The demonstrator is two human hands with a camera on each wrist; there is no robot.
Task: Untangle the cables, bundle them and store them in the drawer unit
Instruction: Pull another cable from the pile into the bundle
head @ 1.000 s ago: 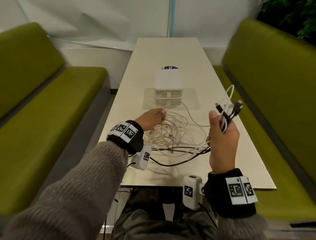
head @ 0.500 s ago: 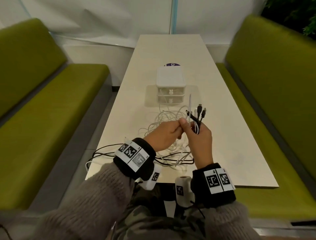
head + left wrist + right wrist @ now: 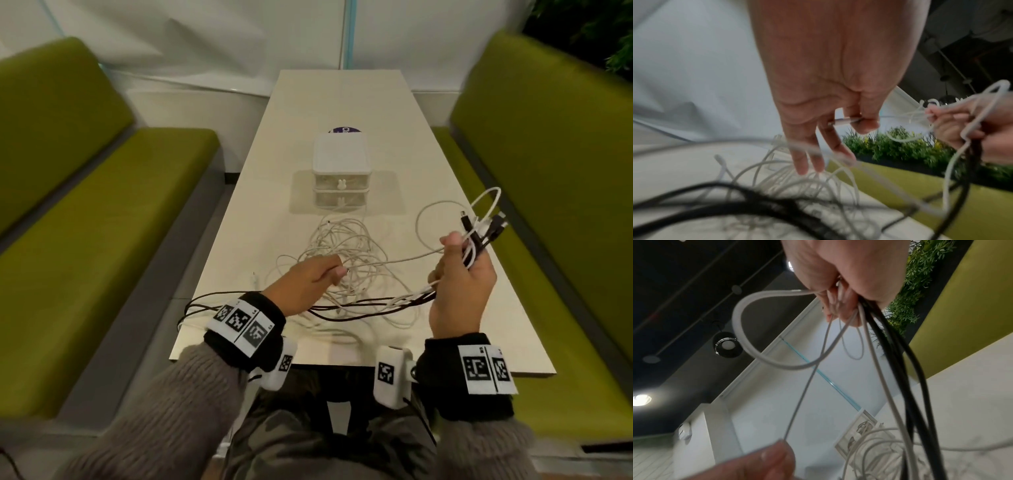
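A tangle of white cables [image 3: 346, 253] lies on the table [image 3: 342, 102] in front of the white drawer unit [image 3: 341, 171]. My right hand [image 3: 462, 274] is raised at the right and grips a bunch of black and white cable ends [image 3: 486, 229], seen as cables [image 3: 890, 344] in the right wrist view. Black cables [image 3: 342, 308] trail from it to the left, over the table's near edge. My left hand [image 3: 308, 277] hovers over the tangle, and its thumb and forefinger pinch a white cable's plug [image 3: 844, 121]. That cable runs taut to the right hand.
Green benches stand on both sides, the left bench [image 3: 102, 222] and the right bench [image 3: 548, 205]. A purple round sticker [image 3: 344, 130] shows behind the drawer unit. Both drawers are closed. A white wall is at the far end.
The hands were together at the centre half a second ago; now the right hand has swung out to the right with its bunch, and the left hand has dropped toward the tangle.
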